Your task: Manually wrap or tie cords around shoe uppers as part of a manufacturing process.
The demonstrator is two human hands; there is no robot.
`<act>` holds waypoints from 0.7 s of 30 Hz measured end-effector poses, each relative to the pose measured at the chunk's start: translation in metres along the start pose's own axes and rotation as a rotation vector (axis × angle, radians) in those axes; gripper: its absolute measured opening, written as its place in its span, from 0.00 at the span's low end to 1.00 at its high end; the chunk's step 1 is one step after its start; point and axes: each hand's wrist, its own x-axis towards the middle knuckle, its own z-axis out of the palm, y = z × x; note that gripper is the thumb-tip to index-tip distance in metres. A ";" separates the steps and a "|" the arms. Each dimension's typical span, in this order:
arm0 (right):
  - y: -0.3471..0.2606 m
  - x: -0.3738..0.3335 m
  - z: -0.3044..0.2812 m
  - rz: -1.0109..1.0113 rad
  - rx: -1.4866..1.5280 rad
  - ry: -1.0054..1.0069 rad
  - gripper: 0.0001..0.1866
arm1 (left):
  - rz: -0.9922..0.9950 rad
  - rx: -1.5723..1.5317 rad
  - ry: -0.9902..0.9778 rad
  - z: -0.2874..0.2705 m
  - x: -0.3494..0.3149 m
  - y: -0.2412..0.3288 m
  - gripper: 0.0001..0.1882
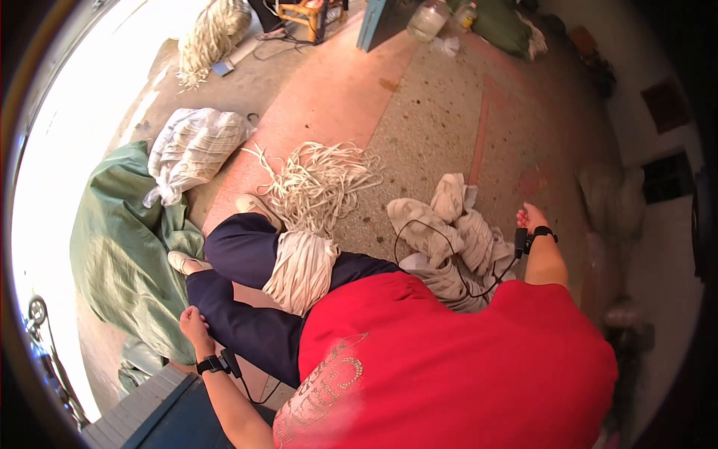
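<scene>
My left hand (194,327) hovers beside my left knee with its fingers curled in; no strand shows in it. Out to the right, my right hand (531,217) is raised above the floor, fingers also curled and nothing visible in them. Across my lap lies a bundle of cream fabric cord (303,271), its strands gathered side by side. Beyond it a loose tangle of the same cord (321,183) spreads over the floor and touches the bundle's far end. Several tied cream bundles (464,243) lie between my lap and my right hand.
A large green sack (123,247) slumps at the left, with a clear plastic bag of cord (196,146) against it. Another cord heap (217,37) lies far left, near a wooden stool (303,15). A blue panel (378,26) and plastic jar (428,21) stand at the back.
</scene>
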 end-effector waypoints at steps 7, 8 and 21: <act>0.105 0.019 0.024 0.270 -0.125 -0.142 0.09 | 0.165 0.699 0.131 0.011 -0.008 0.011 0.17; 0.121 0.016 0.033 0.307 -0.139 -0.170 0.09 | 0.204 0.726 0.127 0.007 -0.011 0.014 0.17; 0.252 0.045 0.079 0.458 -0.211 -0.229 0.05 | -0.061 0.620 -0.420 0.040 -0.062 0.099 0.11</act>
